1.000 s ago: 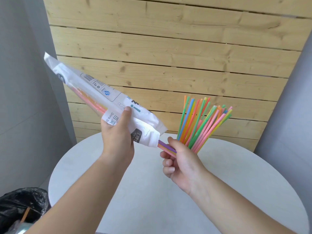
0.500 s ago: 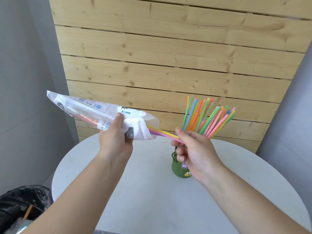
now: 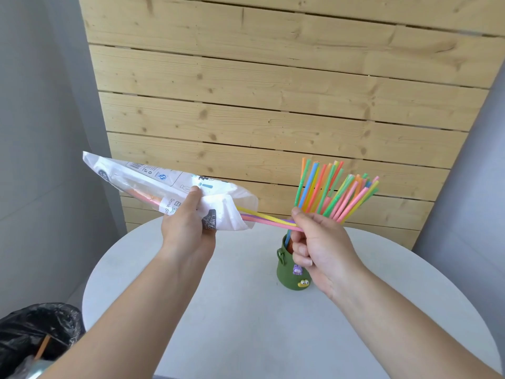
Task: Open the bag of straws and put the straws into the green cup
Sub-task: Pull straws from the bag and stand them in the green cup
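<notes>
The left hand [image 3: 188,225] holds the plastic bag [image 3: 164,181] above the table [image 3: 246,310], fingers curled tightly around its crumpled open end. The bag lies almost level, with the closed end up to the left and the mouth to the right. A few loose straws [image 3: 267,218], yellow, purple and pink, stick out of the mouth and run slightly down to the right hand [image 3: 319,247], which pinches their ends. Behind this hand the green cup [image 3: 287,274] stands on the table, and its bundle of straws [image 3: 336,192] points up, leaning right.
</notes>
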Demonstrator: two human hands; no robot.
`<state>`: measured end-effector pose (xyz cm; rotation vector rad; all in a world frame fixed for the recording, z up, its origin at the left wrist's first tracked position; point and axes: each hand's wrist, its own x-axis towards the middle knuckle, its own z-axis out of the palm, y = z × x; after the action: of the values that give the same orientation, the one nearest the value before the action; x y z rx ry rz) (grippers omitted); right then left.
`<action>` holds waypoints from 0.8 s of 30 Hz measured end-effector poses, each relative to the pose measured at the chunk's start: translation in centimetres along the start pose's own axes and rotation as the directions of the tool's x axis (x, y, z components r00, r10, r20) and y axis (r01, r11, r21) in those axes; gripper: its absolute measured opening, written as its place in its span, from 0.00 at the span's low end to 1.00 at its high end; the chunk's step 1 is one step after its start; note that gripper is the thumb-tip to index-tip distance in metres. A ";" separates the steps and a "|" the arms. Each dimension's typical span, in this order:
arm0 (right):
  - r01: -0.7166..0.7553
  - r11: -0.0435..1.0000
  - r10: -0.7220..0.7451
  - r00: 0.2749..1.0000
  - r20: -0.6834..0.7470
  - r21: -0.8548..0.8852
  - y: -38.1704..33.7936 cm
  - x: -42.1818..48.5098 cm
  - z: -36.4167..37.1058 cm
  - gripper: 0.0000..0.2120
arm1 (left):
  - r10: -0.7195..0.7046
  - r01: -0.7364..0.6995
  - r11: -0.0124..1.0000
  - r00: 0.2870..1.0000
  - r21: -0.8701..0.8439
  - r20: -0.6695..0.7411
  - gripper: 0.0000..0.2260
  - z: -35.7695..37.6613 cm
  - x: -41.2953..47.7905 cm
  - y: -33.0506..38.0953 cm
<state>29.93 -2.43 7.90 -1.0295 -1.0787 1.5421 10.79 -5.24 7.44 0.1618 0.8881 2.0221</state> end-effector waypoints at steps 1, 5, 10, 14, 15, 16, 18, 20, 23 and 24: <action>0.036 0.999 -0.036 0.999 0.003 -0.012 -0.5 0.0 -0.1 0.09 | -0.008 0.008 1.000 1.000 -0.003 0.000 0.16 0.0 0.1 0.0; 0.227 0.964 -0.224 0.974 0.041 -0.141 -4.0 0.0 -1.4 0.09 | -0.010 0.010 1.000 1.000 -0.022 0.003 0.18 -0.1 0.5 0.4; 0.347 0.880 -0.329 0.938 0.110 -0.326 -9.2 0.5 -4.6 0.08 | -0.036 0.035 0.998 0.999 -0.061 -0.007 0.15 -0.2 0.9 0.7; 0.371 0.771 -0.351 0.926 0.140 -0.518 -13.3 1.2 -7.2 0.09 | -0.031 0.031 0.997 1.000 -0.078 -0.004 0.14 -0.2 0.9 0.7; 0.376 0.740 -0.352 0.923 0.156 -0.557 -14.3 1.4 -7.9 0.09 | -0.028 0.027 0.997 1.000 -0.077 -0.005 0.14 -0.2 0.9 0.7; 0.381 0.712 -0.350 0.921 0.173 -0.589 -15.2 1.5 -8.4 0.09 | -0.027 0.026 0.997 1.000 -0.073 -0.007 0.14 -0.3 0.9 0.7; 0.383 0.657 -0.337 0.920 0.201 -0.649 -16.8 1.9 -9.5 0.10 | -0.029 0.028 0.998 1.000 -0.064 -0.012 0.13 -0.3 0.9 0.7; 0.365 0.597 -0.310 0.926 0.214 -0.715 -17.9 2.4 -10.4 0.09 | -0.031 0.030 0.998 0.999 -0.055 -0.013 0.13 -0.4 0.9 0.7; 0.334 0.485 -0.237 0.940 0.246 -0.808 -18.7 2.9 -11.1 0.08 | -0.028 0.028 0.998 1.000 -0.048 0.004 0.17 -0.4 0.8 0.6; 0.329 0.442 -0.212 0.942 0.259 -0.834 -18.7 3.0 -11.1 0.08 | -0.027 0.027 0.999 1.000 -0.047 0.011 0.18 -0.4 0.8 0.5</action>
<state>44.26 5.04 22.75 -1.3238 -2.1238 0.7043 9.82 -5.02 7.32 0.1337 0.8307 2.0137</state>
